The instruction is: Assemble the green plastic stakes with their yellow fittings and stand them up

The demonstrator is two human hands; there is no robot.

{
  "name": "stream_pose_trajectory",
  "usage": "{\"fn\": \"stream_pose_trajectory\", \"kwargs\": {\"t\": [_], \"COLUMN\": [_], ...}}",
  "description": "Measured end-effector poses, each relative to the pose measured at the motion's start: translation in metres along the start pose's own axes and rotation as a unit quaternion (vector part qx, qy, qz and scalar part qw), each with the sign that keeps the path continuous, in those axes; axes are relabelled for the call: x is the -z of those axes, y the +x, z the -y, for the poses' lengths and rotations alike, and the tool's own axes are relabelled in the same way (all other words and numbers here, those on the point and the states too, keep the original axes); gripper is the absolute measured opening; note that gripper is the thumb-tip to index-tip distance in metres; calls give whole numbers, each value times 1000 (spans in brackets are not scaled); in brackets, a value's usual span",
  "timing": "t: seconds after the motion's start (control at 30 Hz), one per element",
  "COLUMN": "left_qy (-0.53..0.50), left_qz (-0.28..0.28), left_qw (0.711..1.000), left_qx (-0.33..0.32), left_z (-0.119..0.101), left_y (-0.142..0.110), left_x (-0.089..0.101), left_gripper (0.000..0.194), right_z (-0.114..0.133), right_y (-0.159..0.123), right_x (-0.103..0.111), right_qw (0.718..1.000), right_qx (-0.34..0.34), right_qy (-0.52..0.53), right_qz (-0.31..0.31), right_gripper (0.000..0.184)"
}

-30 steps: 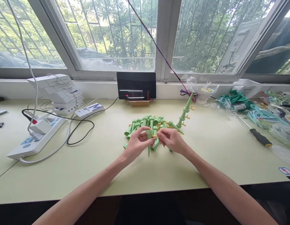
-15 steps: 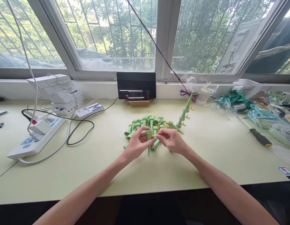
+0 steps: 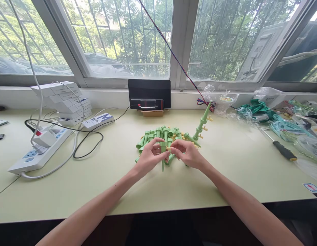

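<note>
1. Here's the heap of green parts (image 3: 158, 131), sprawled on the pale surface (image 3: 138, 201), and all the action is at its near edge!
2. The left hand (image 3: 147, 157) is right in front of the heap, fingers curled round one green spike (image 3: 162, 145), wide end up, narrow tip pointing down.
3. In comes the detail: a small yellow piece (image 3: 169, 149) juts from that spike's right side, and the right hand (image 3: 187, 153), also before the heap, has its fingers pinched narrow on the outer end.
4. Does the spike's tip touch the surface? From here, I cannot tell.
5. Look just beside the heap's right end: a tilted column of green spikes (image 3: 199, 128), slotted one into another, yellow pieces poking out to the right.
6. Behind the heap, a dark tablet (image 3: 149, 89) leans up, a phone (image 3: 152, 104) propped before it.
7. Well left of the heap lies a white power strip (image 3: 25, 162), cables trailing; well right, a black-handled screwdriver (image 3: 284, 150), with crumpled plastic bags (image 3: 258, 111) beyond it.
</note>
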State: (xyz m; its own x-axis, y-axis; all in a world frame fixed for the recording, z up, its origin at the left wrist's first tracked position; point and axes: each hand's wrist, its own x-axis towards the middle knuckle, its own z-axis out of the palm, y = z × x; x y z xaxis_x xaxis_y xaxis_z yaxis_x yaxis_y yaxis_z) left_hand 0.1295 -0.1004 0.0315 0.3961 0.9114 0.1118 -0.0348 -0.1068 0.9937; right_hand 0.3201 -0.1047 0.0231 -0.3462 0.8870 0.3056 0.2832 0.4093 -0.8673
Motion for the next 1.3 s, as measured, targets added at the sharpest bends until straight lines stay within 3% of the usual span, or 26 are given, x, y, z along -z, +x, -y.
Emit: {"fn": "stream_pose_trajectory", "kwargs": {"t": [0.47,0.77,1.0,1.3], "left_qy": [21,-14,-20,11], "left_qz": [6,20,-1,9], "left_qw": [1000,1000,1000,1000], "left_qx": [-20,-14,2,-17], "left_z": [6,4,4,12], "left_y": [-2,0,1,1], "left_x": [1,0,3,2], "left_gripper": [37,39,39,38], "right_z": [-2,-7,-3,-7], "right_y": [-1,0,1,0], "right_x": [0,-2,-1,-2], "right_qw": [1000,999,1000,999], "right_qx": [2,7,15,24], "right_qy": [-21,-43,10,-42], "right_qz": [1,4,2,3], "right_gripper": [30,41,25,25]}}
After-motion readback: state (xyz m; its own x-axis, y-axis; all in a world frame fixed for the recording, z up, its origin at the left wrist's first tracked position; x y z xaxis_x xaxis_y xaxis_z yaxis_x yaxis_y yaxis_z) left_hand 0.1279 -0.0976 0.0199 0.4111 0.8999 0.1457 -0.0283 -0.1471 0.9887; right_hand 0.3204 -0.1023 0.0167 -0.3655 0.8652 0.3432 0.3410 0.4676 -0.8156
